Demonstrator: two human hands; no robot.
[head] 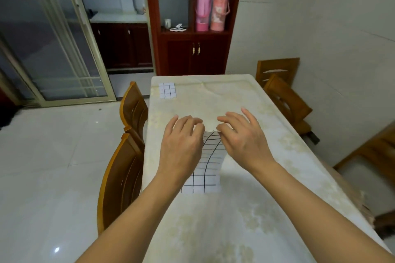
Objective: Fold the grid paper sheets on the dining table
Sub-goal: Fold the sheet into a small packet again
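Note:
A white grid paper sheet (208,166) with black lines lies in the middle of the dining table (245,209). Its far edge is lifted off the cloth and curves upward. My left hand (183,143) pinches the far left corner of that sheet. My right hand (241,134) pinches the far right corner, with its outer fingers spread. Both hands hide the sheet's top edge. A small folded grid paper (168,90) rests flat at the table's far left corner.
The table has a pale floral cloth. Two wooden chairs (126,156) stand along its left side, and more chairs (286,100) stand at the right. A dark red cabinet (192,53) with two pink flasks (210,10) is behind the table.

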